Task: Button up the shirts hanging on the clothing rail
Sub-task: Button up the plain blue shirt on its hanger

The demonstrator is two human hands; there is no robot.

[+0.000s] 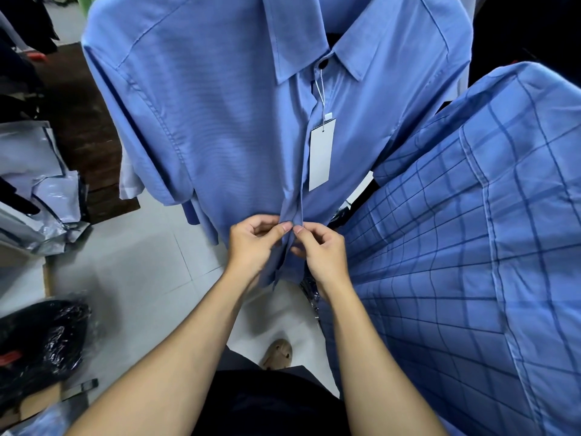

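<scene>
A plain blue short-sleeved shirt (220, 121) hangs in front of me, collar at the top. A dark button (323, 62) sits closed at its collar and a white paper tag (320, 154) dangles on a string below. Near the hem, my left hand (251, 247) pinches the left edge of the front placket. My right hand (323, 253) pinches the right edge, thumbs almost touching. The button between my fingers is hidden.
A blue checked shirt (471, 262) hangs close on the right. Grey plastic mailer bags (41, 190) pile up at the left. A black bag wrapped in plastic (41, 341) lies on the pale tiled floor (141, 278). A dark wooden surface (78, 121) lies behind.
</scene>
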